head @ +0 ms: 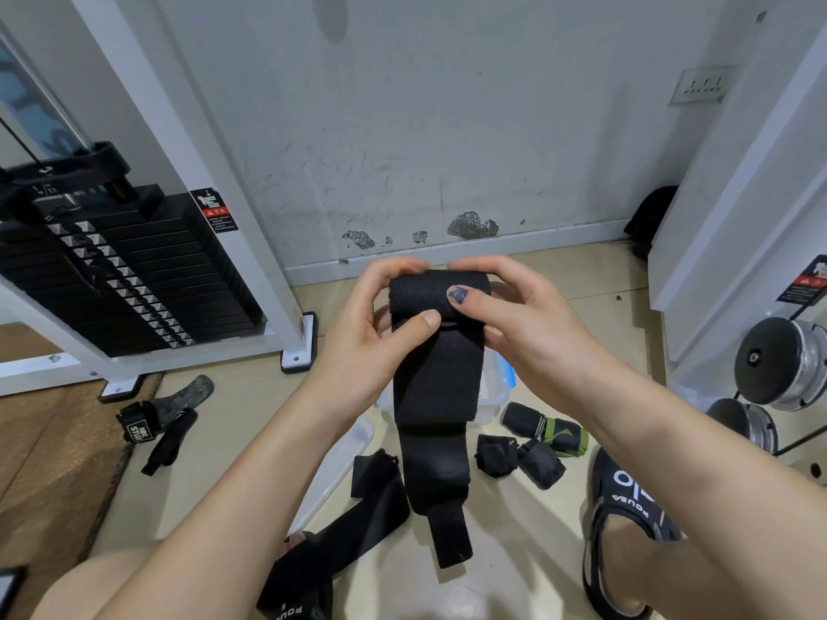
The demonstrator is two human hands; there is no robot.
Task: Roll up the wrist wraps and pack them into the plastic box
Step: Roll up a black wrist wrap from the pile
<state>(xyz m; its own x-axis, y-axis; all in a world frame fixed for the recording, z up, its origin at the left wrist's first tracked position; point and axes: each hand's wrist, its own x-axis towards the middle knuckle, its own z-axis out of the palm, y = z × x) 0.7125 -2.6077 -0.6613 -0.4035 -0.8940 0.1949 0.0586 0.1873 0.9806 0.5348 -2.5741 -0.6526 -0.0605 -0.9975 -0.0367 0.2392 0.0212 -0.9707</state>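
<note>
A long black wrist wrap (436, 378) hangs in the air before me, its top end curled into a small roll. My left hand (380, 324) and my right hand (519, 319) both pinch that roll, thumbs on its near face and fingers behind it. The tail of the wrap drops to the floor. Behind the wrap sits the clear plastic box (490, 404), mostly hidden, and its lid (344, 458) lies to the left. Rolled black wraps (519, 456) and a black and green one (546, 427) lie on the floor to the right. Another unrolled black wrap (353, 525) lies at lower left.
A black weight stack (112, 270) in a white frame (250, 208) stands at left. A black lifting strap (156, 422) lies on the floor near it. Chrome dumbbells (783, 364) sit at right. My sandalled foot (626, 530) rests at lower right. The wall is close ahead.
</note>
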